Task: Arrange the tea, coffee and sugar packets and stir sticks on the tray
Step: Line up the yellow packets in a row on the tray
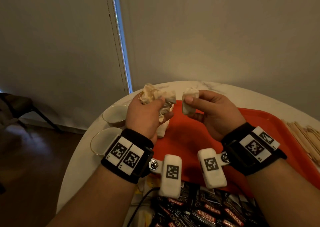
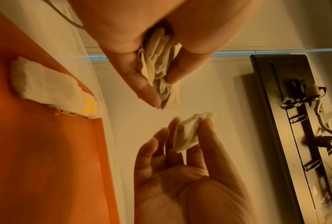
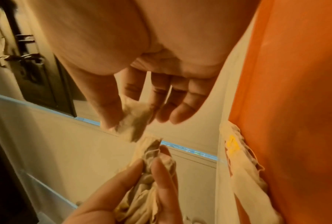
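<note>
My left hand (image 1: 147, 115) grips a crumpled bunch of tea bags (image 1: 155, 95) with tangled strings, raised above the far left corner of the orange tray (image 1: 190, 140). In the left wrist view the bunch (image 2: 159, 72) sits between thumb and fingers. My right hand (image 1: 213, 112) pinches a single tea bag (image 1: 188, 102) between thumb and forefinger, a little apart from the bunch; the other fingers are loose. The single bag (image 3: 134, 119) shows in the right wrist view too. A short stack of tea bags (image 2: 50, 89) with a yellow tag lies on the tray by its edge.
Two small bowls (image 1: 115, 115) (image 1: 102, 141) stand on the marble table left of the tray. Wooden stir sticks (image 1: 304, 140) lie at the tray's right side. A heap of black Kopiko coffee packets (image 1: 207, 213) and a dark cable (image 1: 143, 197) lie at the near edge.
</note>
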Tool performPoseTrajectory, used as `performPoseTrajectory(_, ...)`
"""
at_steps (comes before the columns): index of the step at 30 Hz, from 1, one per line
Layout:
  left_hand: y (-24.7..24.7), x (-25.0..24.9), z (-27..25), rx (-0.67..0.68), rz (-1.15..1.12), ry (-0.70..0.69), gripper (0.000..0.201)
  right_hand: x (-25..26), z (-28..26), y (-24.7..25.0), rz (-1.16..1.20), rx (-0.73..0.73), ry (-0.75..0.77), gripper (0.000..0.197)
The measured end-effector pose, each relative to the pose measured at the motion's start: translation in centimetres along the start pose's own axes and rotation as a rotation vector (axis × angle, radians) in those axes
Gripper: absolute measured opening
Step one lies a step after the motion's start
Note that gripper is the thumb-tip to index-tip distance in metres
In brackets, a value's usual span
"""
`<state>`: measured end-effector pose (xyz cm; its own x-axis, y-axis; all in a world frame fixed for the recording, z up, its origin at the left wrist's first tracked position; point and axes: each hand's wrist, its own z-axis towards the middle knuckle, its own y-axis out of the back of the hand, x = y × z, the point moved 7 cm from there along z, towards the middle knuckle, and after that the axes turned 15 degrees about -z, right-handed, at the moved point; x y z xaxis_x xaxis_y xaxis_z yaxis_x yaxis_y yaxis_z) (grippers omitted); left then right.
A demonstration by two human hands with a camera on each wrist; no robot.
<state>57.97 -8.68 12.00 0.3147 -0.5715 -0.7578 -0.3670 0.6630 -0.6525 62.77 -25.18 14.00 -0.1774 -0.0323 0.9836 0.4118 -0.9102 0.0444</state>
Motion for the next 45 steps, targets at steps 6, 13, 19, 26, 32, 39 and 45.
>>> performPoseTrajectory(6, -0.2, -0.2, 0.0, 0.059, 0.055, -0.044, 0.022, 0.3, -0.1, 0.6, -0.057, -0.059, 0.029, 0.024)
performPoseTrajectory(13, -1.6, 0.9, -1.1, 0.205, 0.156, 0.041, 0.030, -0.8, -0.2, 0.2, -0.102, -0.099, -0.061, 0.025)
performPoseTrajectory(19, -1.1, 0.3, -0.7, 0.159, 0.204, -0.015, 0.030, -1.0, -0.3, -0.6, -0.038, -0.048, -0.092, 0.016)
performPoseTrajectory(26, -0.3, -1.6, -0.1, 0.070, 0.091, -0.063, 0.023, -2.6, -0.4, -0.6, -0.051, -0.117, -0.245, 0.020)
performPoseTrajectory(32, 0.1, -3.2, -0.2, 0.019, 0.053, -0.091, 0.022, -6.2, -1.2, -1.9, -0.199, -0.039, -0.567, 0.020)
performPoseTrajectory(39, 0.3, -3.7, -0.2, -0.007, 0.052, -0.106, 0.022, -6.4, -1.4, -4.5, -0.389, 0.103, -0.679, 0.013)
performPoseTrajectory(45, 0.6, -3.4, 0.0, -0.029, 0.023, -0.076, 0.019, -6.1, -1.2, -4.2, -0.467, 0.069, -0.630, 0.012)
